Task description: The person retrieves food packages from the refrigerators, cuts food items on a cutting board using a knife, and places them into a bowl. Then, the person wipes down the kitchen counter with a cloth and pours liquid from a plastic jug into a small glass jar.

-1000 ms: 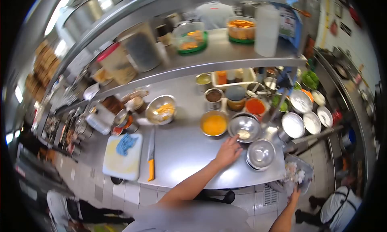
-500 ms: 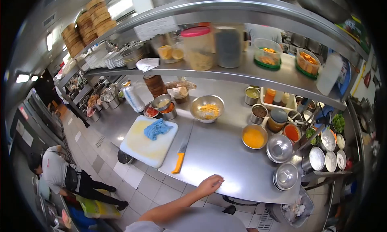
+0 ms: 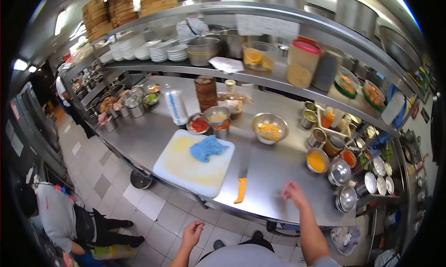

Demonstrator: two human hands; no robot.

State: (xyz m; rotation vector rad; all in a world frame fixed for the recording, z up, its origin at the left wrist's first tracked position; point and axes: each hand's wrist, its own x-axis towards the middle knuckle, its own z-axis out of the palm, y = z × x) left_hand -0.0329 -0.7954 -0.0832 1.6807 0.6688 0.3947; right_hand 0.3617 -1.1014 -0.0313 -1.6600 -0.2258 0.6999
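In the head view, my left hand [image 3: 192, 233] hangs in front of the counter's edge, its fingers curled in with nothing visible in them. My right hand [image 3: 292, 193] is over the steel counter, right of a knife [image 3: 241, 190] with an orange handle. Motion smears its fingers, so its grip is unclear. A white cutting board [image 3: 181, 167] with yellow stains lies left of the knife. On the board is a crumpled blue cloth [image 3: 207, 148]. Behind the knife stands a steel bowl [image 3: 270, 128] with yellow-orange pieces.
Right of my right hand are a bowl of orange liquid [image 3: 317, 160] and stacked steel bowls [image 3: 346, 199]. A plastic-wrapped roll [image 3: 176, 107] stands behind the board. An overhead shelf [image 3: 176, 68] holds plates and tubs. A co-worker [image 3: 55, 211] bends at the lower left.
The view has swung left and the counter things appear farther right. My left hand has drawn back from the counter's edge. My right hand has come into view over the counter.
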